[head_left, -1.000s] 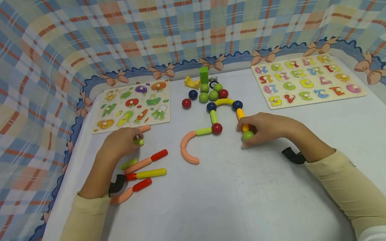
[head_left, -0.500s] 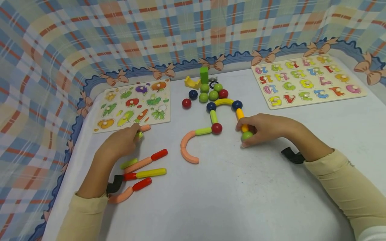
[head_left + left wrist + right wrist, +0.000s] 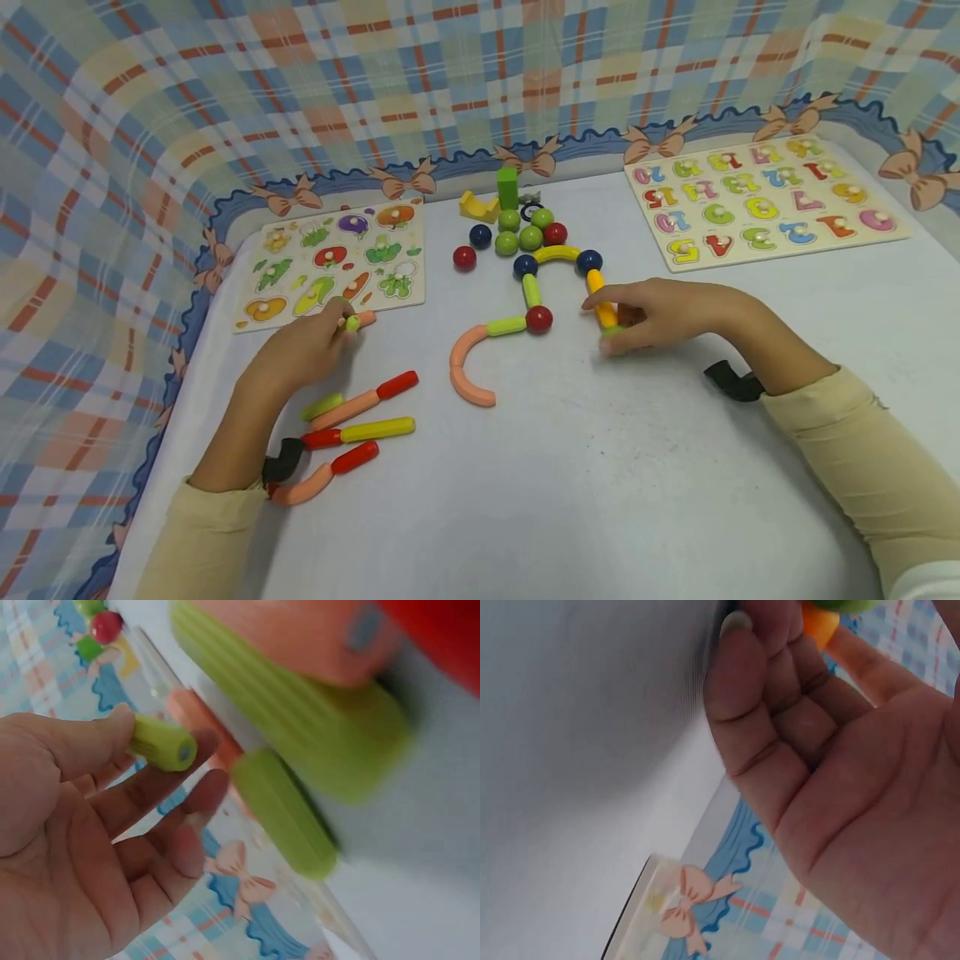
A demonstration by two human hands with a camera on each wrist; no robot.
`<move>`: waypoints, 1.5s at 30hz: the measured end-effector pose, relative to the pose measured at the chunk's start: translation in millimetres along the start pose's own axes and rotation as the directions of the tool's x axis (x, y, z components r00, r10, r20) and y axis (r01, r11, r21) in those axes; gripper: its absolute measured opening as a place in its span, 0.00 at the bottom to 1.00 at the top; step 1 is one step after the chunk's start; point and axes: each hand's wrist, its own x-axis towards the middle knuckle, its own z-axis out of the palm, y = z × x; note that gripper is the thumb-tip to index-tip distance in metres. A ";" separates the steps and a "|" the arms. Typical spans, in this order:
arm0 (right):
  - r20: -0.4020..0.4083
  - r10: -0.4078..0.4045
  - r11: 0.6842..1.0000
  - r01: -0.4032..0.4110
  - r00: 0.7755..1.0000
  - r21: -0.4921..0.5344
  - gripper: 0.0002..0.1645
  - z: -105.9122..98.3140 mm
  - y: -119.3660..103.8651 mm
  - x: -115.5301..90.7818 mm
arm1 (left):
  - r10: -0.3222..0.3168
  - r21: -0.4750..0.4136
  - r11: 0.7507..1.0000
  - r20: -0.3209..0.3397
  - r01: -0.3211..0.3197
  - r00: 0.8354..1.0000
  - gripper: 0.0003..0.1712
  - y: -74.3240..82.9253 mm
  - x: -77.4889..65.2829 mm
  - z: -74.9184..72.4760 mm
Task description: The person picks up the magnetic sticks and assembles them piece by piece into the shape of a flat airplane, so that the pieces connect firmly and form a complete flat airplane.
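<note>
left hand: pinching short green stick, thumb to finger, near vegetable board | right hand: curled round green ball at near end of orange rod | tip: hold ball lightly, avoid tugging rod off blue ball; leave stick's end face uncovered, probably the joining surface

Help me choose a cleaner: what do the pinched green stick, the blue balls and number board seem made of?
Green stick: probably satin plastic, evenly coloured, with a grey disc, perhaps a magnet, in its end.
Blue balls: glossy, with highlights; plastic or coated metal.
Number board: likely matt wood; pale, no glare.
</note>
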 end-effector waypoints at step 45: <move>0.012 0.313 0.868 -0.291 0.950 0.401 0.26 -9.6 20.9 18.2 | 0.434 0.151 0.886 0.062 -0.439 0.899 0.18 211.4 91.2 42.8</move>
